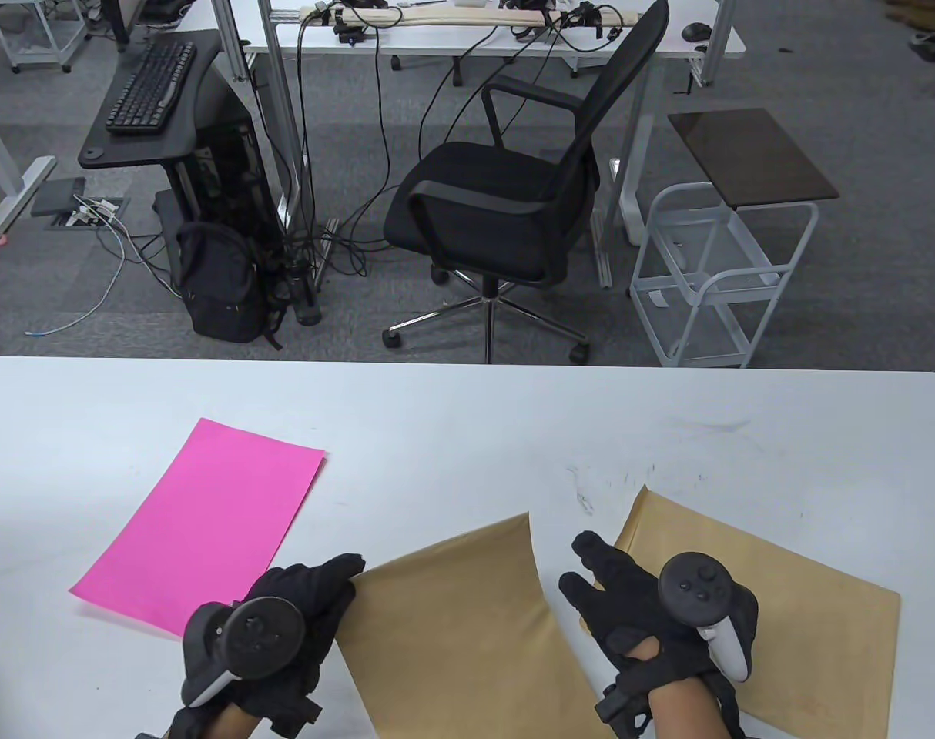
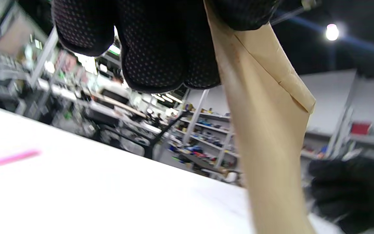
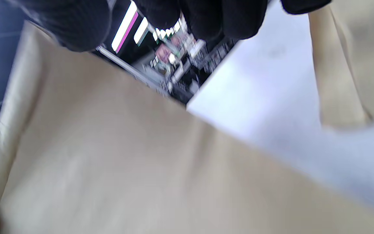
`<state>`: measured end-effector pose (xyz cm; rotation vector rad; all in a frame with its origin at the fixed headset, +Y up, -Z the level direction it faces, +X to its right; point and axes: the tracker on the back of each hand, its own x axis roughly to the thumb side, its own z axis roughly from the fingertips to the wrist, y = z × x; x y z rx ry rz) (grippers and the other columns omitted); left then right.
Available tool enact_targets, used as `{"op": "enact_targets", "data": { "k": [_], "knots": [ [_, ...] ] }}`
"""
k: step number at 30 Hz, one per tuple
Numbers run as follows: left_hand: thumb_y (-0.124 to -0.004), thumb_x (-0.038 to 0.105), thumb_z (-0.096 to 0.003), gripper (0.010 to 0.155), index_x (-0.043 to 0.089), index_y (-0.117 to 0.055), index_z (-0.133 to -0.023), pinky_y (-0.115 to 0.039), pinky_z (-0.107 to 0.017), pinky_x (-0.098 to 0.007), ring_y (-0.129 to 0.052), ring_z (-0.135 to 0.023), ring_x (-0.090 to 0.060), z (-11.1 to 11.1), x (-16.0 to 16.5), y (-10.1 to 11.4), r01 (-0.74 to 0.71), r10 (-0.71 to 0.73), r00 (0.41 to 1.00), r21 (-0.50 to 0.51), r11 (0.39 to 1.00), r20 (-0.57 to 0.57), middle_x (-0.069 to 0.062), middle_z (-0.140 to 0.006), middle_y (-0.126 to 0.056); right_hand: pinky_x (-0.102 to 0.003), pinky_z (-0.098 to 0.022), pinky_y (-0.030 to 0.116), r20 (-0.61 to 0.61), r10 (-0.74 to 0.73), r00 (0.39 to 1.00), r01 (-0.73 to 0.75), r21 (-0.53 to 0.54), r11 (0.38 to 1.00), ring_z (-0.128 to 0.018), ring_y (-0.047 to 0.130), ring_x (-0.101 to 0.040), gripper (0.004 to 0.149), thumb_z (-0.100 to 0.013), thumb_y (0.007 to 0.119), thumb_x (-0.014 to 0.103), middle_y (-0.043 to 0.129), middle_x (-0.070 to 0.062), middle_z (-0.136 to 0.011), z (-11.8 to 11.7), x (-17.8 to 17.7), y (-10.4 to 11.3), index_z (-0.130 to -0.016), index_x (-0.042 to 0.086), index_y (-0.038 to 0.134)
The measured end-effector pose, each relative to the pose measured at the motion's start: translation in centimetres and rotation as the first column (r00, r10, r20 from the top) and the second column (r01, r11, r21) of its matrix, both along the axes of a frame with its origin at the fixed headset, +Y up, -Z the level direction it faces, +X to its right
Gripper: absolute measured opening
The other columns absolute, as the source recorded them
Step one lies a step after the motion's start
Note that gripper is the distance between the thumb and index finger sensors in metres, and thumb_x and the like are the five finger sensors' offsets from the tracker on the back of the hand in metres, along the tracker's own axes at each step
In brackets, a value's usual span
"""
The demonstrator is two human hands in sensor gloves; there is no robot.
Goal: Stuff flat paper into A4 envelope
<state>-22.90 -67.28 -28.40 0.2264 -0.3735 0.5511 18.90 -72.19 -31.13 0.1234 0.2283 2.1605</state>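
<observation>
A pink sheet of paper (image 1: 206,516) lies flat on the white table (image 1: 467,416) at the left; it shows as a thin pink strip in the left wrist view (image 2: 8,159). A brown A4 envelope (image 1: 460,616) is in the middle near the front edge. My left hand (image 1: 344,577) grips its left corner and its far edge curls up off the table. In the left wrist view the envelope (image 2: 265,113) hangs edge-on from my fingers (image 2: 154,48). My right hand (image 1: 583,573) has its fingers spread beside the envelope's right edge and holds nothing.
A second brown envelope (image 1: 806,616) lies flat at the right, partly under my right wrist; it also shows in the right wrist view (image 3: 352,65). Beyond the table's far edge stand a black office chair (image 1: 514,200) and a white cart (image 1: 714,277).
</observation>
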Motion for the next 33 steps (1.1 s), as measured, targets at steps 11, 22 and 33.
{"op": "enact_targets", "data": {
  "k": [11, 22, 33],
  "knots": [
    [-0.070, 0.040, -0.0470, 0.047, 0.031, -0.080, -0.092, -0.082, -0.066, -0.051, -0.106, -0.068, -0.019, -1.4, -2.6, -1.3, -0.368, 0.378, 0.925, -0.169, 0.914, 0.032, 0.012, -0.077, -0.099, -0.047, -0.044, 0.085, -0.138, -0.278, 0.951, 0.266, -0.096, 0.959, -0.054, 0.104, -0.023, 0.041, -0.048, 0.085, 0.039, 0.093, 0.006, -0.073, -0.2, -0.6, 0.4, -0.089, 0.033, 0.083],
    [-0.070, 0.052, -0.0467, 0.076, 0.021, -0.043, -0.111, -0.068, -0.076, -0.058, -0.079, -0.101, -0.033, -1.7, -4.0, -1.3, -0.405, 0.407, 0.913, -0.204, 0.891, -0.038, -0.003, -0.113, -0.060, -0.048, -0.046, 0.083, 0.221, -0.065, 0.973, -0.041, 0.444, 0.895, -0.055, 0.103, -0.022, 0.040, -0.048, 0.086, 0.039, 0.094, 0.007, -0.072, 3.9, -0.1, 11.6, -0.087, 0.032, 0.085],
    [-0.070, 0.053, -0.0467, 0.077, 0.024, -0.042, -0.112, -0.063, -0.079, -0.060, -0.067, -0.110, -0.035, -1.3, -2.9, -1.0, -0.339, 0.349, 0.937, -0.189, 0.922, 0.017, -0.002, -0.117, -0.054, -0.049, -0.053, 0.080, 0.409, 0.503, 0.761, -0.644, 0.571, 0.510, -0.069, 0.099, -0.023, 0.042, -0.049, 0.084, 0.040, 0.091, 0.009, -0.079, 0.3, -10.8, 13.3, -0.090, 0.034, 0.080]
  ]
}}
